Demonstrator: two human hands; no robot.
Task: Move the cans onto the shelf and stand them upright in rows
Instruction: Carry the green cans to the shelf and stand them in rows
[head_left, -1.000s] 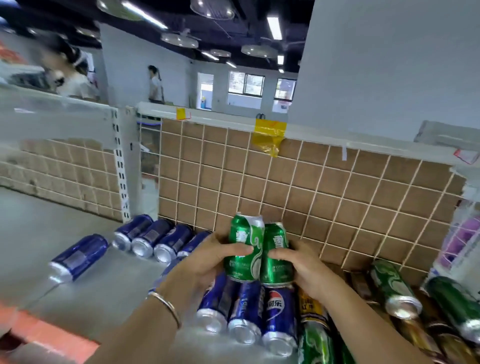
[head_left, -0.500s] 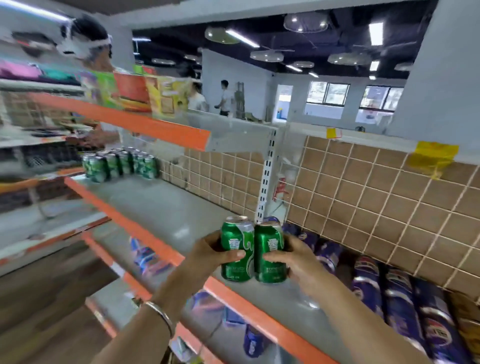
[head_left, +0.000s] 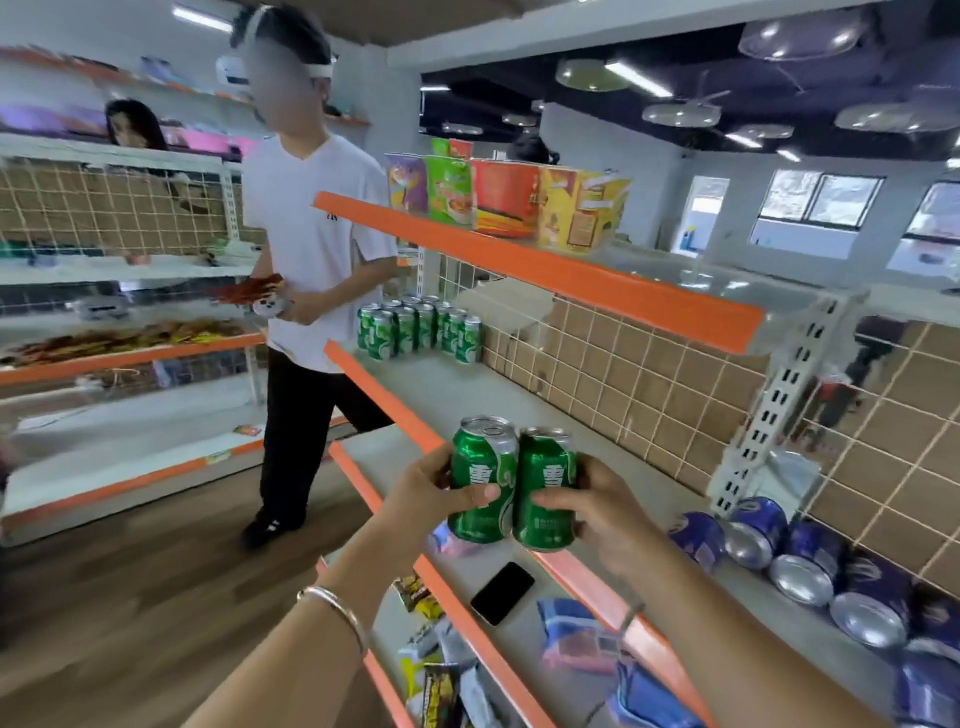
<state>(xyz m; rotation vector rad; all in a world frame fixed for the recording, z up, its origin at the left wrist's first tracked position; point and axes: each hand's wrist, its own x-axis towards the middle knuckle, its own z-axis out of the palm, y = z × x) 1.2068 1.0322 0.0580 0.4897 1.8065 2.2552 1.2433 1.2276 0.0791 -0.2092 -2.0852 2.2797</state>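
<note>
The left hand (head_left: 434, 493) grips one green can (head_left: 480, 480); the right hand (head_left: 605, 512) grips another (head_left: 545, 491), both upright above the shelf (head_left: 519, 400); best carried level toward the standing row (head_left: 421, 330).

Near green cans (head_left: 483, 480), lower centre: we count two.
Far green cans (head_left: 405, 332), mid frame: roughly ten, blurred.
Blue cans (head_left: 810, 556), lower right: at least five.
Phone (head_left: 502, 593): one.

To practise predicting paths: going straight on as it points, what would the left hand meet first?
Left hand, gripping a green can: likely the wire-grid back panel across the bare shelf; depth unclear.
</note>
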